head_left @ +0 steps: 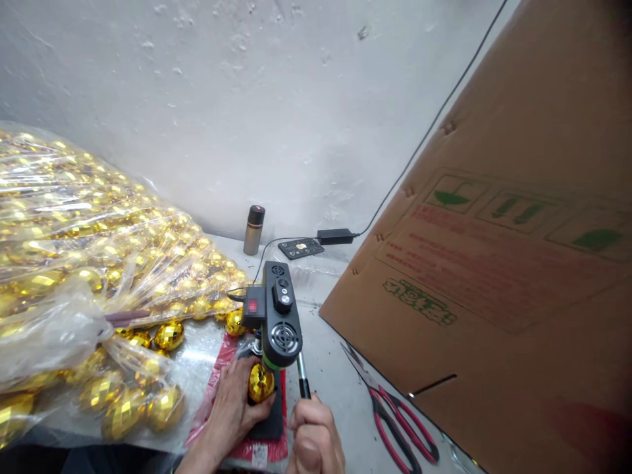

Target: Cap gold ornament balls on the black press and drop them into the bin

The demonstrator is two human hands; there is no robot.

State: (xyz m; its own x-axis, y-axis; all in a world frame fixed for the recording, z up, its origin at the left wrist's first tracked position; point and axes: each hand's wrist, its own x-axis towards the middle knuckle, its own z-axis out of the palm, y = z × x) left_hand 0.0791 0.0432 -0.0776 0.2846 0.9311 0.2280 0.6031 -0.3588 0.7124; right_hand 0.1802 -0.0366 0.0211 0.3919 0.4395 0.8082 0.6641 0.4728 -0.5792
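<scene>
A small black bench machine like a mini drill press [282,316], with two round vents and a green ring, stands in front of me. Under its head sits a shiny gold faceted ball [261,383], gripped by my left hand [236,403], thumb and fingers around its sides. The ball rests over the machine's black base [269,428], on a red plastic sheet [217,382]. A metal lever with a black grip [303,387] comes down from the machine's right side. My right hand [316,434] is closed at the lower end of that grip.
At left, a big clear plastic bag [99,217] bulges with gold balls, some loose beside it. Red-and-black scissors [390,415] lie right of the machine, before a large cardboard box [474,263]. Behind are a spray can [254,230], a black remote-like panel [300,248] and a power adapter [336,236].
</scene>
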